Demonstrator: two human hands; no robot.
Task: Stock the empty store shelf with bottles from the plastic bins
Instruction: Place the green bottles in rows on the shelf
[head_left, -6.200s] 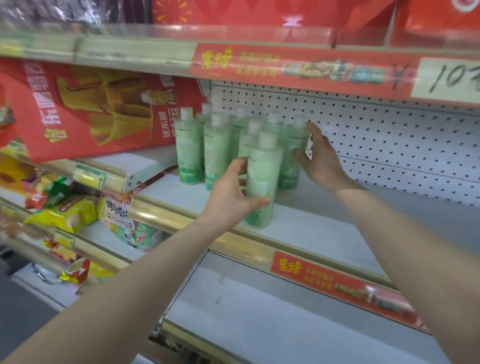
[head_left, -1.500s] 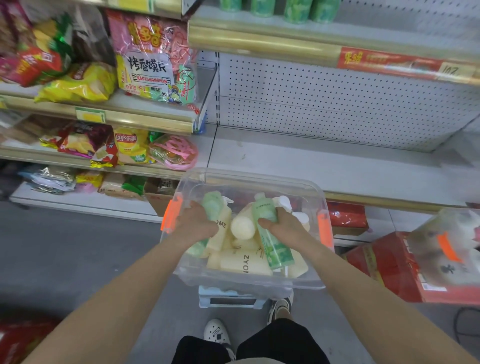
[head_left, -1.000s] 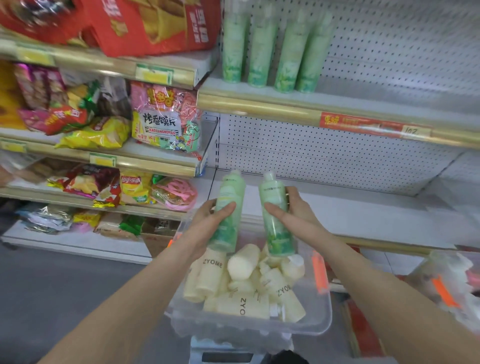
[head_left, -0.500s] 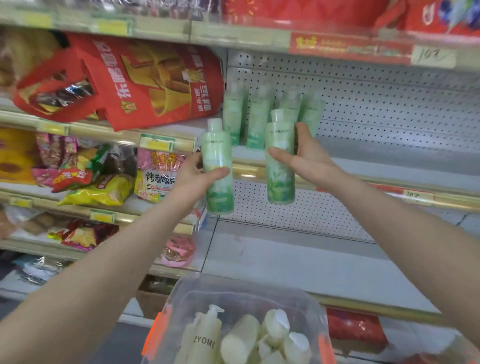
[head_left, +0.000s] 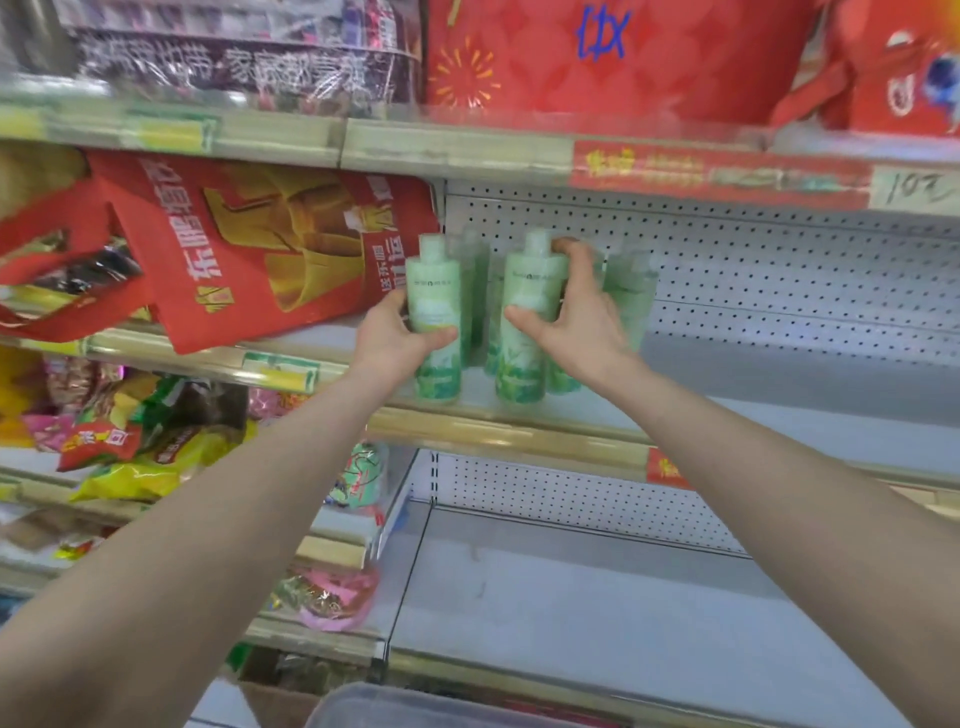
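My left hand (head_left: 397, 340) grips a pale green bottle (head_left: 434, 291) upright, its base at the front of the white middle shelf (head_left: 779, 410). My right hand (head_left: 576, 317) holds a second green bottle (head_left: 530, 306) just to the right, also upright over the shelf's front. Behind them stand several more green bottles (head_left: 631, 291), blurred and partly hidden by my hands. The rim of the clear plastic bin (head_left: 395, 706) shows at the bottom edge.
A red gift bag (head_left: 260, 249) leans on the shelf left of the bottles. Snack packets (head_left: 119, 457) fill the left-hand shelves. Red boxes (head_left: 597, 57) sit on the top shelf. The lower white shelf (head_left: 623, 597) and the pegboard back (head_left: 779, 270) lie to the right.
Both hands lifted a green bottle each out of the bin and carried them up to the middle shelf, where they now stand at its front edge. The view has tilted up.
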